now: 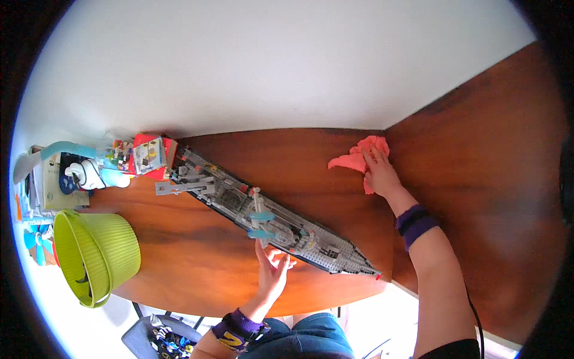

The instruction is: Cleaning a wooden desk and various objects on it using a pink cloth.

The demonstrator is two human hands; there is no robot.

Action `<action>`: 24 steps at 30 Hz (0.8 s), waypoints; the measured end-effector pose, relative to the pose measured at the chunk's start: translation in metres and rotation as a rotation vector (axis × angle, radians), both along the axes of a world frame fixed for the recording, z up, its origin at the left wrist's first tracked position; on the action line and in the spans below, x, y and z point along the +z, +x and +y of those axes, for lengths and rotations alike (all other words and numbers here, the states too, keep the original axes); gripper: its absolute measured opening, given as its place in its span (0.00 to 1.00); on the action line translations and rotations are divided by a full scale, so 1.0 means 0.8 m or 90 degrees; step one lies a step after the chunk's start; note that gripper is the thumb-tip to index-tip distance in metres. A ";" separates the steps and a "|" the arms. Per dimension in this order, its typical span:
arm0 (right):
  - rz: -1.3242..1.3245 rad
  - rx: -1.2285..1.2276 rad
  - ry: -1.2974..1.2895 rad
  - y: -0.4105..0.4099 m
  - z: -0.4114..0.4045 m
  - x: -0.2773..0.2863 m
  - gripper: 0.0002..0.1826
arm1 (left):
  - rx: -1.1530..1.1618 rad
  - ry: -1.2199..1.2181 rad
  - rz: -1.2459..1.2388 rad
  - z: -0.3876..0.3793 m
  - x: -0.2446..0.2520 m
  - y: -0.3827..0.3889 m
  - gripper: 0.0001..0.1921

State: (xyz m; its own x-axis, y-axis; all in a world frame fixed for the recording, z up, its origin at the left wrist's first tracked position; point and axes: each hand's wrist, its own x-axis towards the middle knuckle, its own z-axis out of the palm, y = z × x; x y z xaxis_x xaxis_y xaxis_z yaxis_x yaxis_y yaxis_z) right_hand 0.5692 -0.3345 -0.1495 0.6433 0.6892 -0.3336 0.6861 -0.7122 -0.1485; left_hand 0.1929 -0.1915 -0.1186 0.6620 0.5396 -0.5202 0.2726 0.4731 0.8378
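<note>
A long grey warship model (278,224) built of toy bricks lies diagonally across the wooden desk. Its pointed bow, with a red tip, is at the near right, and the other end is at the back left. My left hand (272,273) is at the hull's near side, thumb and fingers against its edge; part of the fingertips is hidden by the hull. At the back right corner, my right hand (381,172) presses on a crumpled pink cloth (354,160), with the fingers spread over it. Both wrists have purple wristbands.
A lime-green bucket (121,251) stands at the left edge of the desk (193,251). Behind it are a red box (169,155), a light-blue lamp (71,149) and books (51,179). A white wall (287,67) and a wooden panel (484,179) border the desk. A grey chair (139,336) holds loose parts.
</note>
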 end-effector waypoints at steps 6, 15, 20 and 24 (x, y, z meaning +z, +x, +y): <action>0.006 -0.031 -0.037 -0.050 -0.051 0.012 0.39 | -0.037 0.022 -0.003 -0.001 -0.008 -0.003 0.47; 0.168 -0.124 0.055 -0.138 -0.129 0.032 0.34 | -0.048 -0.006 0.008 0.010 -0.015 -0.006 0.49; 0.221 -0.142 0.168 -0.186 -0.192 0.025 0.31 | -0.055 0.002 0.004 0.013 -0.013 -0.004 0.47; 0.196 -0.172 0.182 -0.241 -0.212 0.044 0.30 | -0.073 0.033 0.034 0.018 -0.004 -0.004 0.46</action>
